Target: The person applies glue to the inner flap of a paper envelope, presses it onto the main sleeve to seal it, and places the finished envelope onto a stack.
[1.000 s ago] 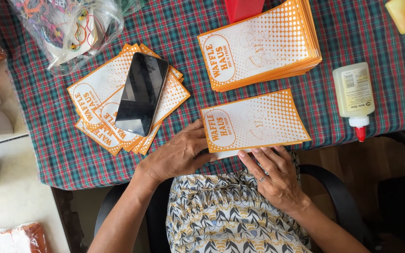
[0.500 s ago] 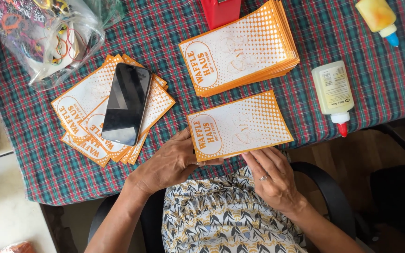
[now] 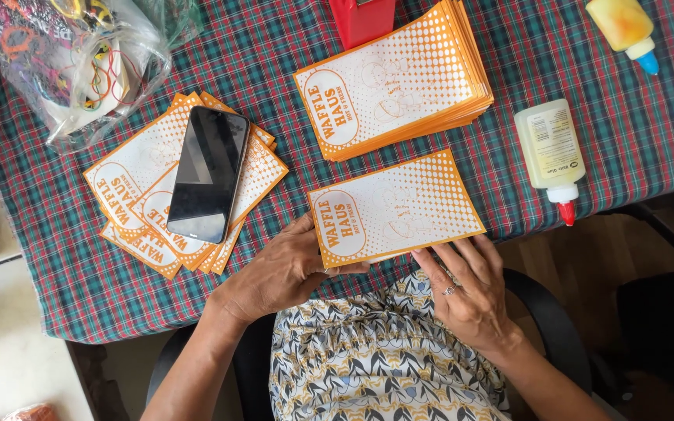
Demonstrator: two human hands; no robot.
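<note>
Orange-and-white dotted paper sleeve [image 3: 395,209], flat on table edge, both hands touching

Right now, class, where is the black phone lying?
In the head view, the black phone lies on the left, atop the fanned pile of orange-and-white paper bags, below the clear plastic bag.

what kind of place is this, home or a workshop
Probably a home table used for craft or packing work. A plaid tablecloth covers it, with a stack of orange-and-white printed paper sleeves, a glue bottle and a phone. Both hands handle a single sleeve at the edge.
</note>
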